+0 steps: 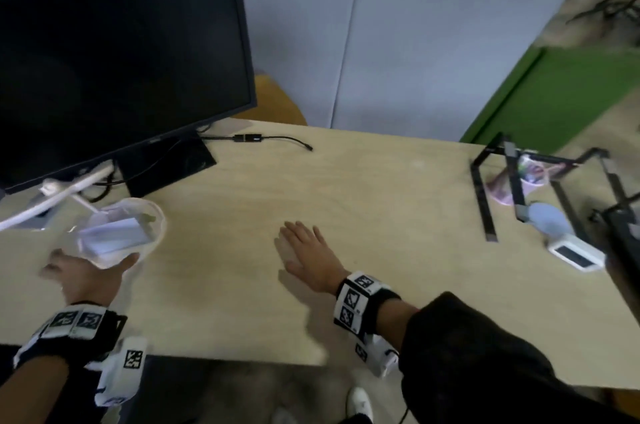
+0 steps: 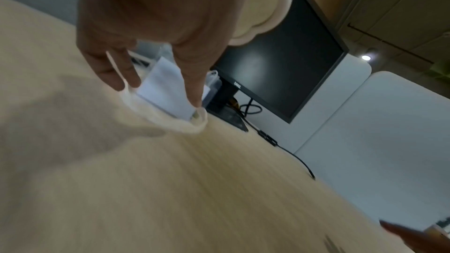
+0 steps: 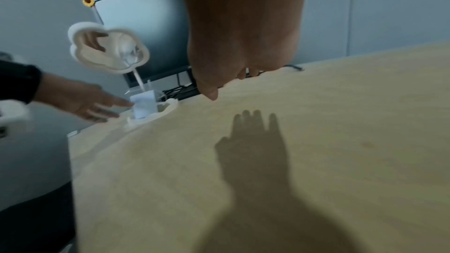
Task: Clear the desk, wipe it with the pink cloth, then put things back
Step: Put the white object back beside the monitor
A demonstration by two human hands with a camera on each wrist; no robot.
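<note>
On the pale wooden desk (image 1: 363, 181) stands a white cloud-shaped tray (image 1: 152, 216) with a white box (image 1: 114, 233) in it, at the left in front of the black monitor (image 1: 114, 60). My left hand (image 1: 86, 274) reaches to the tray's near rim with straight fingers (image 2: 192, 88) touching it. My right hand (image 1: 304, 250) hovers flat and empty over the middle of the desk, casting a shadow (image 3: 253, 141). A pink thing (image 1: 498, 193), blurred, perhaps the cloth, lies under the black laptop stand (image 1: 512, 181) at the right.
A white cloud-shaped mirror (image 3: 107, 49) on a stem rises behind the tray. A black cable with an adapter (image 1: 273, 139) lies by the monitor foot. At the right edge are a grey-blue mouse (image 1: 550, 216) and a small white clock (image 1: 575, 255).
</note>
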